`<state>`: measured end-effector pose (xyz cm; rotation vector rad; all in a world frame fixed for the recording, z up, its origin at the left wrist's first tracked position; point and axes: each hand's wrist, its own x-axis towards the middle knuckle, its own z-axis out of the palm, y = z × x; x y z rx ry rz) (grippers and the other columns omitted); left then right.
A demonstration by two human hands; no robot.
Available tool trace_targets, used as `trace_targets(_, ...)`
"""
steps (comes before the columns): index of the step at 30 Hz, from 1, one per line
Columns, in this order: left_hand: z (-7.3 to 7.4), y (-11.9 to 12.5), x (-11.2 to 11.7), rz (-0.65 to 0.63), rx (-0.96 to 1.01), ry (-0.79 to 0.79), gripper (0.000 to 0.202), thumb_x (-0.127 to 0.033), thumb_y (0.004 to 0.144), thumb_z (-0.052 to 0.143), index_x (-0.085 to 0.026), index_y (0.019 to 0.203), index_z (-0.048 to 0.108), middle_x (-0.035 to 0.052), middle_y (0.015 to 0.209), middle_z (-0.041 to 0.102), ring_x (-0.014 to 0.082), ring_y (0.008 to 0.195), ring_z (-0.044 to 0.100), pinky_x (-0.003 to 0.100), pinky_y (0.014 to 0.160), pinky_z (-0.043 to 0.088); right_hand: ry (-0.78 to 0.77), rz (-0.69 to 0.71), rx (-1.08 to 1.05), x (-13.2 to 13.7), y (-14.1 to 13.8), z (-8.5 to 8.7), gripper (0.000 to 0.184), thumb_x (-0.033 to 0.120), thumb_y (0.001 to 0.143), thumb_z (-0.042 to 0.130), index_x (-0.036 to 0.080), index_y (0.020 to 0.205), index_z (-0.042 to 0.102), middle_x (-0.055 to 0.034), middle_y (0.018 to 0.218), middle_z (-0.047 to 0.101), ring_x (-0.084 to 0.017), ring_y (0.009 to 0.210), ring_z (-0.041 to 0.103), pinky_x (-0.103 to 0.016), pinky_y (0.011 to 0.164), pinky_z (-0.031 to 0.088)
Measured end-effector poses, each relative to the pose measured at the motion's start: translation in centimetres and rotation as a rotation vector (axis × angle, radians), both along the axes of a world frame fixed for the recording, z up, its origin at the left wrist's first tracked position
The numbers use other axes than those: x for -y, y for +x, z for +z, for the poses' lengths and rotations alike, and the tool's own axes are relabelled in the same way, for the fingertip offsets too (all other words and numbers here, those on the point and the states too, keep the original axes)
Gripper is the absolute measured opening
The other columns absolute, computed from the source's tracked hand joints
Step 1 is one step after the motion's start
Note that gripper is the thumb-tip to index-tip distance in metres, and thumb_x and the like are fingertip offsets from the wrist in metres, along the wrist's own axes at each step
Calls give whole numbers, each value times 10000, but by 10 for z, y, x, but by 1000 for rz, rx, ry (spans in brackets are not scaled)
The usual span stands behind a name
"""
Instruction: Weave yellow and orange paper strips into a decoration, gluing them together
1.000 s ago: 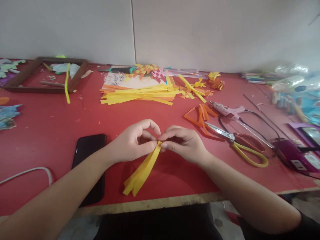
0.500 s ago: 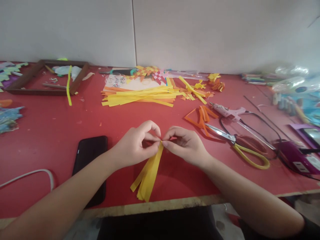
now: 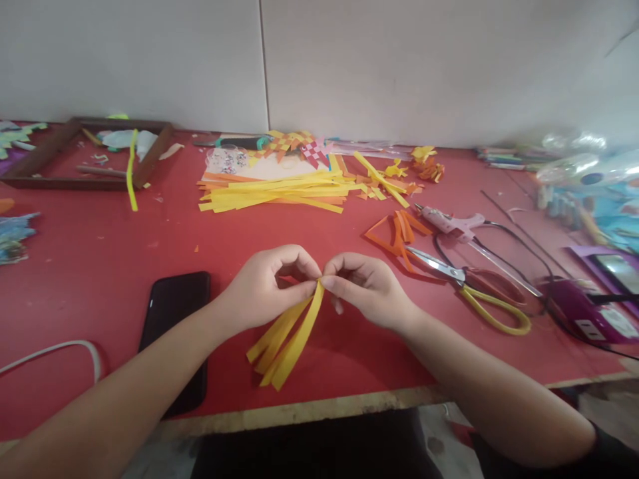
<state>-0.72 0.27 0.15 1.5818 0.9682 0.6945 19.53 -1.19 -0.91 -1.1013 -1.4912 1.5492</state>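
Both my hands meet above the red table, pinching the top ends of a small bunch of yellow paper strips. My left hand grips the strips between thumb and forefinger. My right hand pinches the same ends from the other side. The strips hang down and fan out toward the table's near edge.
A black phone lies left of my forearm, a white cable beyond it. A pile of yellow and orange strips sits at the back. Yellow-handled scissors, a pink glue gun and a purple device lie right. A wooden frame is far left.
The lower ends of the strips have swung left and spread wider. My hands have stayed pinched together at nearly the same spot.
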Motion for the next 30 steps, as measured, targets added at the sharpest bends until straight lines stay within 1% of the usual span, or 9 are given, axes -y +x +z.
trace_targets(4,1,-2,-3,57,80,-208,243,-281,771,747,-197,925,579,-12,776,648,132,711,632,249,667,494,236,-50,51,2,2,-10,114,240,850,643,188,950,632,-35,877,641,-125,731,646,-250,643,546)
trace_targets(7,1,-2,-4,82,90,-291,266,-254,747,755,-196,929,569,-28,738,635,118,656,605,247,640,479,529,7,143,2,2,-14,359,161,815,640,238,1160,581,-74,1089,608,-177,962,624,-320,801,577)
trace_targets(12,-2,0,-4,20,104,-312,278,-182,706,757,-193,886,544,-37,732,627,111,659,598,240,638,461,840,58,244,2,3,-10,340,176,836,655,243,1164,598,-78,1017,634,-193,935,619,-335,781,570)
trace_targets(15,-4,-1,-2,-46,103,-325,310,-205,699,790,-192,886,542,-36,745,627,110,679,598,240,650,452,755,30,193,2,3,-8,225,206,867,639,223,1092,645,-73,971,655,-174,870,629,-310,745,554)
trace_targets(17,-5,-2,-1,-85,88,-337,318,-250,721,797,-195,914,550,-35,741,629,113,679,597,249,657,451,547,-63,171,0,2,-8,132,292,897,626,208,988,671,-52,880,662,-151,766,629,-284,679,541)
trace_targets(21,-5,-4,-2,-64,79,-359,334,-296,737,802,-200,928,546,-30,741,639,125,690,617,252,645,448,-34,-199,110,-6,-3,-10,397,549,852,635,176,724,598,15,586,564,-97,470,522,-226,435,446)
trace_targets(23,-4,-5,-4,-16,98,-393,340,-269,716,816,-196,898,538,-32,731,639,126,693,633,246,641,454,-172,-179,85,-7,3,-6,476,625,812,639,168,693,582,3,589,575,-94,440,515,-214,376,410)
trace_targets(27,-2,-8,-8,113,179,-495,352,-212,680,833,-190,857,529,-49,675,622,116,657,645,225,612,466,106,-315,294,1,57,14,448,615,874,566,183,817,670,-31,680,639,-135,548,604,-254,474,502)
trace_targets(30,-1,-10,-10,195,250,-564,343,-189,678,830,-187,839,526,-55,663,618,104,637,646,195,562,448,500,-435,839,7,134,24,210,430,878,656,234,821,704,-14,637,653,-132,525,593,-239,461,436)
